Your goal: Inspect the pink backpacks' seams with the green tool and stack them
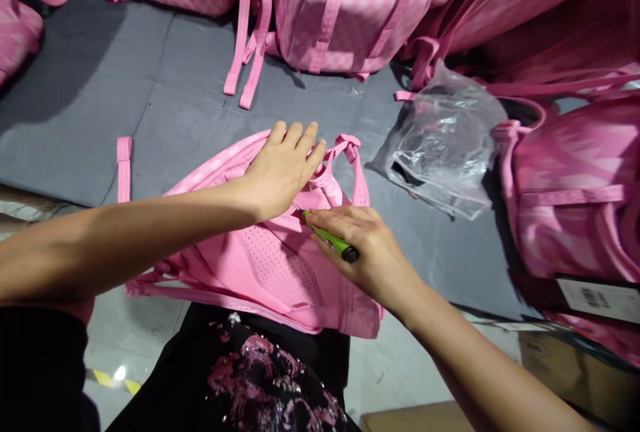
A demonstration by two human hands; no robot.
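A pink backpack (285,265) with a perforated panel and straps lies at the near edge of the grey-covered table, partly hanging over it. My left hand (285,169) rests on its upper part, fingers stretched out and palm down. My right hand (363,242) is wrapped round a green tool with a black end (336,245); the tool's tip points to the upper left and is close to the pink fabric below my left hand. What the tip touches cannot be made out.
Pink checkered bags (345,25) line the table's far side. A clear plastic bag (445,145) lies right of the backpack. Another pink bag (575,185) with a white label (600,299) stands at the right. Cardboard boxes (565,372) sit below the table. A loose pink strap (124,169) lies left.
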